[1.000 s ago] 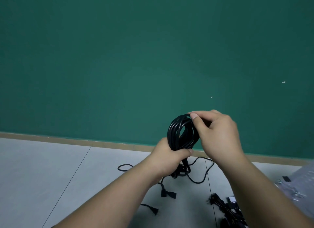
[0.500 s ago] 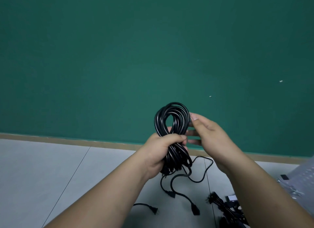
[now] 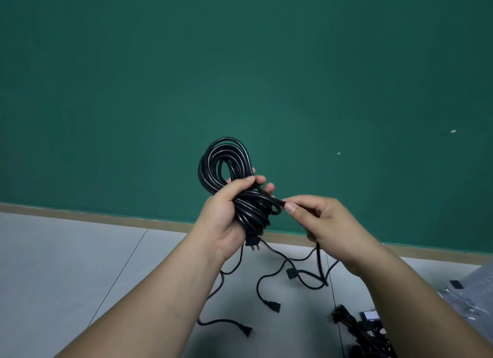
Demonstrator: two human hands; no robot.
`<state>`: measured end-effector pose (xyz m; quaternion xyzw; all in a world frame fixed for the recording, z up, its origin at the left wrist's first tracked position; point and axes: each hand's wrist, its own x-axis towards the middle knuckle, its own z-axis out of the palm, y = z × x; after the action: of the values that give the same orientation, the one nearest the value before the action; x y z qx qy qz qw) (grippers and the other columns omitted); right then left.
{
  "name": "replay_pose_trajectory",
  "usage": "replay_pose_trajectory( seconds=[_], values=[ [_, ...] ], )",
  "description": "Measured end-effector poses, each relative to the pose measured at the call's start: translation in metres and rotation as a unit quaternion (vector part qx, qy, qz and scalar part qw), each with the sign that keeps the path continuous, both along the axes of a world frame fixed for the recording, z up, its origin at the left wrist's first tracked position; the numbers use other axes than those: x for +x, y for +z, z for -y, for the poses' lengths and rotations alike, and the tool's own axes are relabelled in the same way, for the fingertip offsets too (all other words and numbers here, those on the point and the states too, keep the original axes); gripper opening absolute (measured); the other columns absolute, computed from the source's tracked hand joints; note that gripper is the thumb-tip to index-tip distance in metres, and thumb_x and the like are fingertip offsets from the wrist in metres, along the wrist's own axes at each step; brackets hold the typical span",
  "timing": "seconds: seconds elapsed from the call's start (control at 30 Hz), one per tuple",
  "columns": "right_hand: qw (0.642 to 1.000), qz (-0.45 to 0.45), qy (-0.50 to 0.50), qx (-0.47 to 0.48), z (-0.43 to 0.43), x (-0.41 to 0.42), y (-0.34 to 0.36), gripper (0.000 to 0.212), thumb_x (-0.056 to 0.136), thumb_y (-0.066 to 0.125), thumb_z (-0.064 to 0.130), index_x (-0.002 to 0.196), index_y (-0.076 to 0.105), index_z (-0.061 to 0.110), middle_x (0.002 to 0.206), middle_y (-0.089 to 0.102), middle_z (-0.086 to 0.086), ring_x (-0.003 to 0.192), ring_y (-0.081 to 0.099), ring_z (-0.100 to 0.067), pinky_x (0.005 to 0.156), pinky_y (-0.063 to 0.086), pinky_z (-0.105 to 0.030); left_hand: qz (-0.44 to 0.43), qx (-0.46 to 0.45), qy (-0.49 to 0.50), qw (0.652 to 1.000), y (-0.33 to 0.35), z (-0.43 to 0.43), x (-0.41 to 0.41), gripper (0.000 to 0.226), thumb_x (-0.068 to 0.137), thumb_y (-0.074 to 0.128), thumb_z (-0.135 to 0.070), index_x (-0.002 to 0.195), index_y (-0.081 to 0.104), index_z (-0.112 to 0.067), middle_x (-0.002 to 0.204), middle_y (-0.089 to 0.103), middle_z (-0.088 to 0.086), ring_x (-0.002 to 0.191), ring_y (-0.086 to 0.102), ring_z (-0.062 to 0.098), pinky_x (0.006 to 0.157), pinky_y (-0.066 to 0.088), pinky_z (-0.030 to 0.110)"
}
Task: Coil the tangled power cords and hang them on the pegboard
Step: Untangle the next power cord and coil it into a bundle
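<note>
Left hand [image 3: 226,219]: fingers curled round the waist of a black cord coil [image 3: 226,157], whose loop stands above the fist.
Right hand [image 3: 330,224]: just right of the left, thumb and forefinger pinching a strand [image 3: 276,201] that comes off the coil.
Plug [image 3: 253,243]: hangs just beneath the left hand.
Loose cord ends [image 3: 272,304]: on the floor [image 3: 80,264], below both hands.
Further cord bundle [image 3: 352,325]: on the floor, below the right hand.
</note>
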<state>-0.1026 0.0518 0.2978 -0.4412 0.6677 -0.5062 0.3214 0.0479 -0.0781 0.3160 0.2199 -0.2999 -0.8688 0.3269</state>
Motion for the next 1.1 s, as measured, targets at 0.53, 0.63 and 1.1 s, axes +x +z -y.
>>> replay_pose_trajectory(
  seconds=[0.53,0.63,1.1],
  values=[
    [0.958,-0.280,-0.052,0.034,-0.002,-0.007,-0.005,0.017,0.105,0.061,0.046,0.105,0.077,0.041,0.061,0.060,0.004,0.052,0.046,-0.011,0.057,0.043,-0.032,0.070,-0.023,0.063,0.995,-0.005,0.002,-0.003,0.009,0.097,0.066,0.000,0.105,0.069,-0.003,0.098,0.079,0.009,0.099,0.079,0.028,0.077,0.065,0.041],
    [0.957,-0.283,-0.065,0.015,-0.003,-0.008,-0.007,0.016,0.105,0.061,0.043,0.105,0.077,0.040,0.079,0.069,0.013,0.064,0.055,-0.007,0.061,0.044,-0.030,0.080,-0.047,0.063,0.994,-0.001,0.000,-0.002,0.021,0.098,0.064,0.000,0.119,0.064,-0.001,0.101,0.080,0.009,0.100,0.079,0.028,0.064,0.062,0.035],
    [0.959,-0.272,-0.003,0.079,-0.003,-0.006,-0.013,0.021,0.109,0.049,0.046,0.108,0.069,0.047,0.072,0.066,-0.007,0.052,0.045,-0.010,0.055,0.043,-0.033,0.025,-0.011,0.033,0.999,-0.008,0.005,-0.001,0.011,0.096,0.067,-0.002,0.106,0.069,-0.004,0.091,0.072,0.009,0.092,0.076,0.027,0.094,0.062,0.049]
  ],
)
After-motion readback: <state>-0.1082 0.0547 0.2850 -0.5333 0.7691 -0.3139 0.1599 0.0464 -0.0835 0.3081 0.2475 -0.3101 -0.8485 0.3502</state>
